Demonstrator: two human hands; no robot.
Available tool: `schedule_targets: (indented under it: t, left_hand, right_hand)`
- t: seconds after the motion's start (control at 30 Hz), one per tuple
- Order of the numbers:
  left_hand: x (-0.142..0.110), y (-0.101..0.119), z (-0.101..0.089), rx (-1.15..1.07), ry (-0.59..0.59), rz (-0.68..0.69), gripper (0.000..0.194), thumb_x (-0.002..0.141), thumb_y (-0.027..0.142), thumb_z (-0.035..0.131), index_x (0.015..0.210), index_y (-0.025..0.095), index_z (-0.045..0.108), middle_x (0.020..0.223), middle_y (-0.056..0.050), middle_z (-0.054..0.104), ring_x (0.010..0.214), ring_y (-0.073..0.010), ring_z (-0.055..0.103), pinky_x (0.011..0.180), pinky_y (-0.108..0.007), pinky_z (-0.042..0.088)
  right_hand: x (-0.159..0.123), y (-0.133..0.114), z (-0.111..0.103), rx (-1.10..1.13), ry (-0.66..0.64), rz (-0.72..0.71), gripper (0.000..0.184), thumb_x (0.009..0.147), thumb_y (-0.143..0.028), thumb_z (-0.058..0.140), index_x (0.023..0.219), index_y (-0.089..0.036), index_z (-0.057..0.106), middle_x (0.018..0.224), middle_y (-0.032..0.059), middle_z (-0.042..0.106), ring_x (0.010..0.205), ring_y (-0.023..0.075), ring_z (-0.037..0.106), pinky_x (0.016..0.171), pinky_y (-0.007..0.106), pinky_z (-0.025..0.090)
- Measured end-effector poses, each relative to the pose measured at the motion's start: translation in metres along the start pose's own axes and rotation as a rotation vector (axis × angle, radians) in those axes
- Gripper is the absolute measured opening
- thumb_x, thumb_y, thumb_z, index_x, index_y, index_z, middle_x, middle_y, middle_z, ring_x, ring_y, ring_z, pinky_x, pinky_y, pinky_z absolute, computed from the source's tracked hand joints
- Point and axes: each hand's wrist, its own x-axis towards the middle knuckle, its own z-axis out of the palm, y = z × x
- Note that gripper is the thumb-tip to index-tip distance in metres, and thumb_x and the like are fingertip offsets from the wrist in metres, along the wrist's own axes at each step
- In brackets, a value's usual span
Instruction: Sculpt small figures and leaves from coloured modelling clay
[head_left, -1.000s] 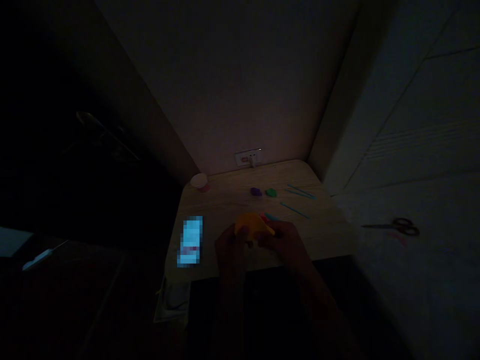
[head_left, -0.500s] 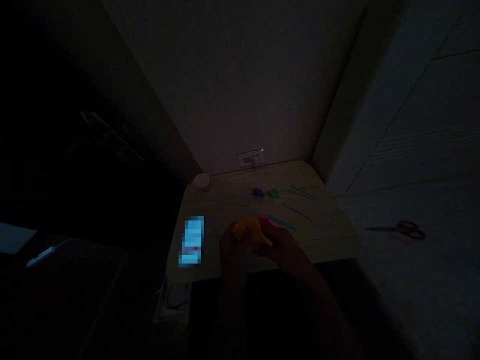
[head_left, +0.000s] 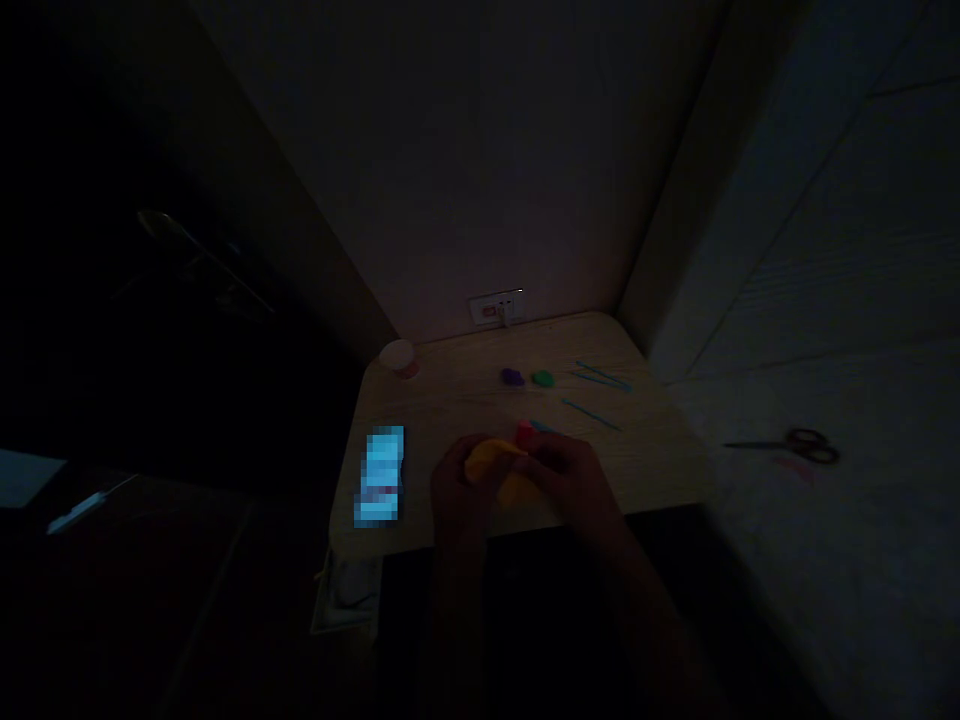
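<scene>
A thin, soft sheet of orange modelling clay [head_left: 489, 456] is held over the small table, between my two hands. My left hand [head_left: 454, 492] is closed around its left side. On the other side, my right hand [head_left: 576, 474] pinches the right edge between thumb and fingers. Just behind my right hand lies a pink lump of clay [head_left: 526, 432], partly hidden by the fingers. A blue stick-like tool [head_left: 540, 427] shows beside it, mostly covered by that hand. Farther back sit a purple lump [head_left: 512, 377] and a green lump [head_left: 543, 379]. Dim light blurs the fingertips.
Several thin blue tools [head_left: 592, 414] lie on the right of the wooden table [head_left: 442, 390]. A lit phone [head_left: 381, 478] rests at the left, a small tub [head_left: 400, 357] behind it. Scissors [head_left: 810, 446] lie on a surface farther right. A wall socket [head_left: 496, 307] holds a plug.
The orange sheet has been turned and now hangs lower between my hands. My right hand has come up onto its edge. The view has shifted slightly.
</scene>
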Motion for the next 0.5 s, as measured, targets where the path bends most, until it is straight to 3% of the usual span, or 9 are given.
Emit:
schedule_targets:
  t: [0.2, 0.33, 0.5]
  left_hand:
    - [0.0033, -0.0111, 0.0072, -0.194, -0.067, -0.048, 0.059, 0.060, 0.058, 0.093, 0.097, 0.014, 0.076, 0.091, -0.009, 0.078, 0.079, -0.0221, 0.074, 0.070, -0.029, 0.059]
    - [-0.0015, -0.0067, 0.0093, -0.062, -0.047, -0.064, 0.050, 0.066, 0.055, 0.090, 0.091, 0.012, 0.081, 0.086, -0.009, 0.079, 0.082, -0.0241, 0.074, 0.070, -0.029, 0.058]
    - [-0.0054, -0.0051, 0.0076, 0.125, -0.070, -0.033, 0.040, 0.068, 0.051, 0.088, 0.076, 0.013, 0.078, 0.069, -0.002, 0.071, 0.066, -0.0167, 0.065, 0.057, -0.023, 0.049]
  right_hand:
    - [0.0010, 0.0028, 0.0056, 0.108, 0.177, -0.027, 0.035, 0.071, -0.052, 0.087, 0.073, -0.022, 0.070, 0.069, -0.0004, 0.068, 0.065, 0.0157, 0.062, 0.062, 0.027, 0.052]
    - [0.0010, 0.0015, 0.0071, 0.131, 0.209, -0.041, 0.035, 0.069, -0.051, 0.088, 0.078, -0.023, 0.071, 0.072, 0.0003, 0.071, 0.070, 0.0173, 0.065, 0.065, 0.028, 0.055]
    - [-0.0007, 0.0001, 0.0060, 0.071, 0.188, 0.015, 0.034, 0.065, -0.050, 0.089, 0.070, -0.021, 0.073, 0.072, 0.0022, 0.072, 0.067, 0.0182, 0.065, 0.062, 0.028, 0.053]
